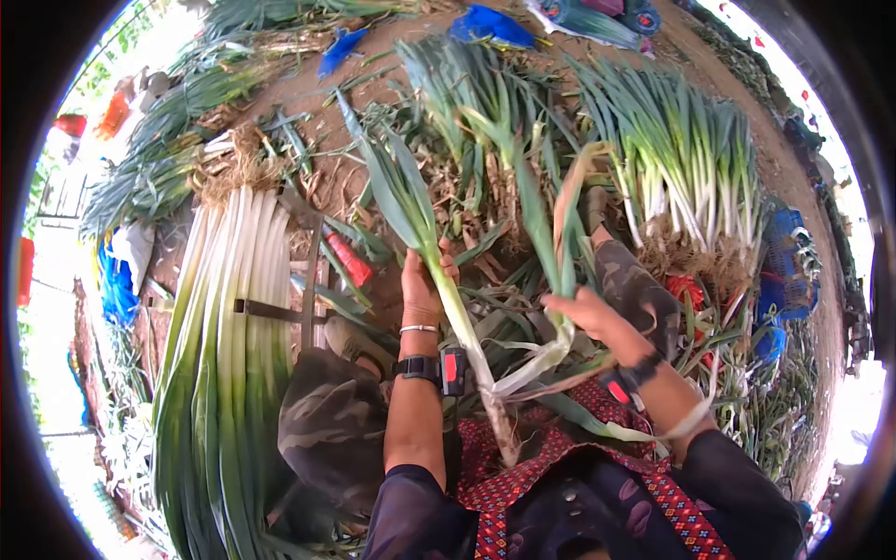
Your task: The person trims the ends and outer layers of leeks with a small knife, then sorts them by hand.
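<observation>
My left hand [425, 278] is wrapped round the stalk of a long green onion [455, 313], which slants with its leaves up and its roots [504, 434] down at my patterned apron [579, 439]. My right hand [597, 315] is closed on an outer leaf [539, 229] of the same onion. That leaf is bent away to the right and still joins the stalk low down, near the roots. Its tip is dry and brownish. A strip of loose pale skin hangs below my right wrist.
To my left, trimmed green onions [219, 308] lie in a metal rack [313, 280]. Root-on bunches stand ahead [467, 93] and at right [686, 159]. A red roll [348, 259], a blue crate [791, 245] and blue plastic [490, 26] lie about. Leaf scraps litter the ground.
</observation>
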